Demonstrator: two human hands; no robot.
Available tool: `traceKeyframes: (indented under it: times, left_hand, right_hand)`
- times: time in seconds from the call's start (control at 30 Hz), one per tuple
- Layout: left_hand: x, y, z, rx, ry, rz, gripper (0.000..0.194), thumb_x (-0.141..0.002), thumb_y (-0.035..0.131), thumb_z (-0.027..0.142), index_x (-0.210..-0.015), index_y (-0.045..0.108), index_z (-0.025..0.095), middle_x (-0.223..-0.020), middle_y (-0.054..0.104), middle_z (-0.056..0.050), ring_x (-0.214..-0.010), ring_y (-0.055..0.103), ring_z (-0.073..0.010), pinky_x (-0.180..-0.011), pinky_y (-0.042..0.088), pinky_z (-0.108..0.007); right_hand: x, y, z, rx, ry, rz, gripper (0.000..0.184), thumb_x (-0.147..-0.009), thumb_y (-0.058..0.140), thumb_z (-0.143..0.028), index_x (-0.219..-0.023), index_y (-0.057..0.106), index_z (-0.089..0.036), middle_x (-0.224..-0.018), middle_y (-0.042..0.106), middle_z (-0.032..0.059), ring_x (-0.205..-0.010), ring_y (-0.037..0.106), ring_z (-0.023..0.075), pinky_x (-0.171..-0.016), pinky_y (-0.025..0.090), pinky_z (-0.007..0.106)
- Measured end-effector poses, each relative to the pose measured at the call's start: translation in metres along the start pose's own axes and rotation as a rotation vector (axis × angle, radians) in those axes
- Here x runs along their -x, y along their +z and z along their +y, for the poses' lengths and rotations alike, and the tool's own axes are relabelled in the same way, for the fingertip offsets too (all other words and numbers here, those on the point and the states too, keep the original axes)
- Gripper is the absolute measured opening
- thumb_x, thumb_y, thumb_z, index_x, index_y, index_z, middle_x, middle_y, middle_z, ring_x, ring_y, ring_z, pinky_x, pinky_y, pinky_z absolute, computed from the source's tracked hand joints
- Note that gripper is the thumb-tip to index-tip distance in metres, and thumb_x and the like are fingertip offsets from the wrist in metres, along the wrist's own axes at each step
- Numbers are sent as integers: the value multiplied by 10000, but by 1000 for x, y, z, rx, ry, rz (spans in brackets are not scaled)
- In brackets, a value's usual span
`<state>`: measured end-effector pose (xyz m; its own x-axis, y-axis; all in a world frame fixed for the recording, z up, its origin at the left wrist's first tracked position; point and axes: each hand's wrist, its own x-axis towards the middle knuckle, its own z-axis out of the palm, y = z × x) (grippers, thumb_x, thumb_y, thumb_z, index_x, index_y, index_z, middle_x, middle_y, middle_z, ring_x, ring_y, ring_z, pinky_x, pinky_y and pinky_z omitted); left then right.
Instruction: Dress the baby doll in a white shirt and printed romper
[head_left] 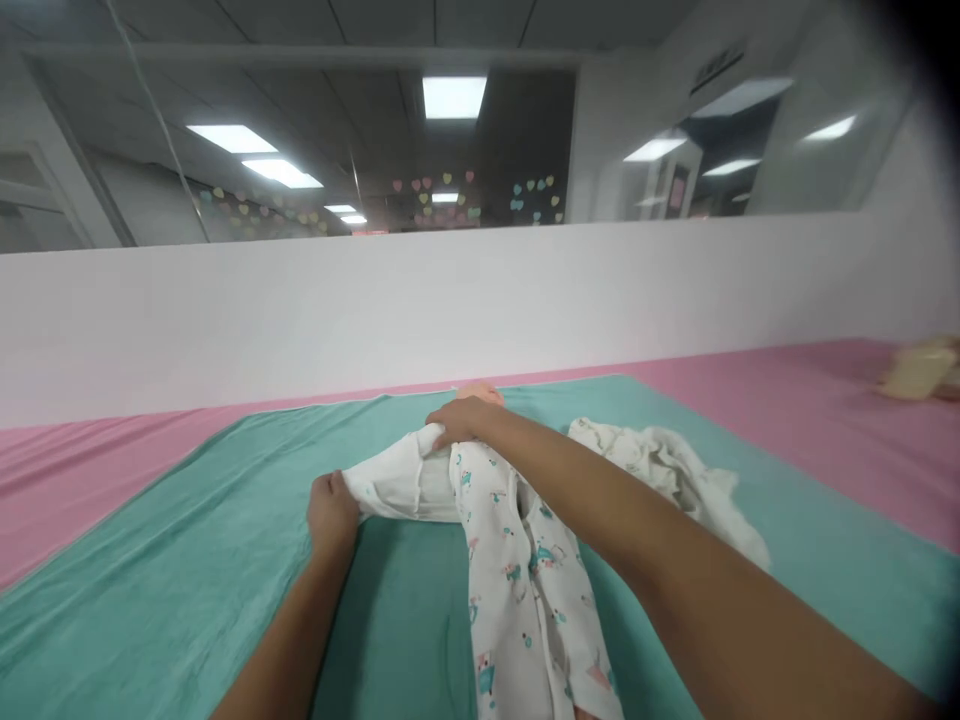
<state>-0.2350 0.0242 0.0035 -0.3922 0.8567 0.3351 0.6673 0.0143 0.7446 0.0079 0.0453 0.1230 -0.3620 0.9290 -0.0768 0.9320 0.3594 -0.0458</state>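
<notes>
Your left hand (332, 517) is closed on the end of a sleeve of a white printed sleepsuit (517, 580), while your right hand (459, 420) reaches across and curls its fingers over the cloth at the shoulder. The sleeve runs sideways between your hands, and the legs, dotted with small teal figures, trail toward you past the near edge of the picture. Held this way, the top of the garment appears pulled out flat rather than bunched. Just past your right hand, a doll's head (480, 393) shows, mostly hidden, and seems to lie under the sleepsuit. All of this rests on a teal sheet (135, 610), near its middle. Toward the sheet's right edge, just beyond your right forearm, lies a crumpled white garment (656, 465). Past the sheet's far edge stretches a pink mat (787, 420), with a blurred beige bundle (919, 368) at its right side. Farther off, a white wall (300, 320) rises below a glass window (450, 150), and heart stickers (435, 190) show beyond it.
</notes>
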Motion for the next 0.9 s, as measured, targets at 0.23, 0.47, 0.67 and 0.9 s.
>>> traceKeyframes:
  times: [0.23,0.47,0.67,0.9]
  left_hand:
    - [3,-7,4,58,-115,30,329,-873,305,348,-878,572,155,-903,623,-129,-807,554,-261,-701,416,-356]
    - [5,-10,9,364,-225,37,268,-770,464,395,-755,609,169,-751,620,-56,-714,556,-217,-655,407,-325]
    - [8,-18,10,737,-318,54,300,-721,488,445,-787,574,165,-552,478,35,-463,421,-127,-476,355,-269]
    - [17,-27,21,393,-190,66,299,-790,430,432,-731,591,187,-695,604,-26,-649,558,-194,-595,436,-298]
  right_hand:
    - [48,-51,58,-48,-1,98,438,-706,657,-496,-1096,598,-304,-1096,653,16,-971,609,221,-752,458,288]
    - [42,-29,36,-97,-54,123,434,-764,591,-476,-1135,553,-254,-1095,650,36,-928,618,211,-764,463,283]
    - [-10,17,-40,-11,-78,22,392,-604,728,-419,-930,649,-216,-938,682,80,-859,625,274,-705,476,352]
    - [64,36,39,-197,40,436,412,-938,330,-404,-1302,441,-245,-1358,469,51,-1239,411,185,-998,331,274]
